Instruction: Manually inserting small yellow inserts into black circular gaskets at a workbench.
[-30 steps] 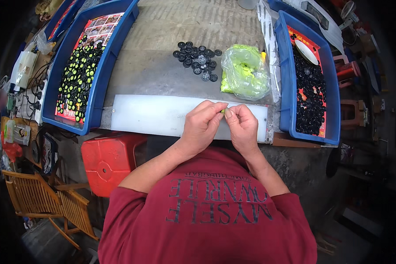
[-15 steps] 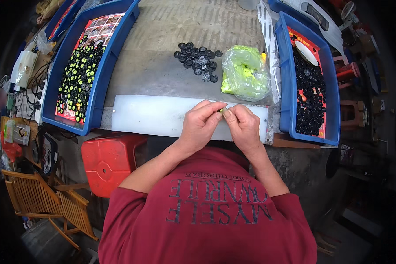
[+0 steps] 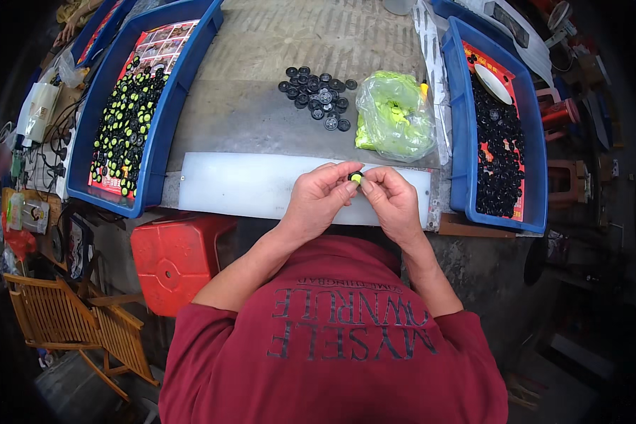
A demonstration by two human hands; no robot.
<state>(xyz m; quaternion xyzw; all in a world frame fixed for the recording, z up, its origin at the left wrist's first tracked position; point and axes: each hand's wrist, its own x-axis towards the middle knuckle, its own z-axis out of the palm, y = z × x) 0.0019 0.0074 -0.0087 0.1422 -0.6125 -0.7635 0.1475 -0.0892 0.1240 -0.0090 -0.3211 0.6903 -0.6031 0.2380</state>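
Over the white board (image 3: 240, 185) at the table's near edge, my two hands meet at the fingertips. Between them is a small round black wheel with a yellow-green face (image 3: 356, 178). My left hand (image 3: 318, 203) pinches it from the left with thumb and forefinger. From the other side, the thumb and fingers of my right hand (image 3: 394, 203) press on it. Beyond the hands lies a loose pile of black wheels (image 3: 319, 93). A clear plastic bag (image 3: 397, 120) of yellow-green pieces sits right of the pile.
On the left stands a blue tray (image 3: 164, 127) of black wheels with yellow-green faces. Another blue tray (image 3: 457, 134) at right holds many black parts and a white oval dish (image 3: 493, 84). A red stool (image 3: 173, 265) and a wooden folding chair (image 3: 63, 314) are at lower left.
The piece between my fingertips has turned, so its black rim and yellow-green face now show. My hands have barely shifted. The pile, bag and trays look the same.
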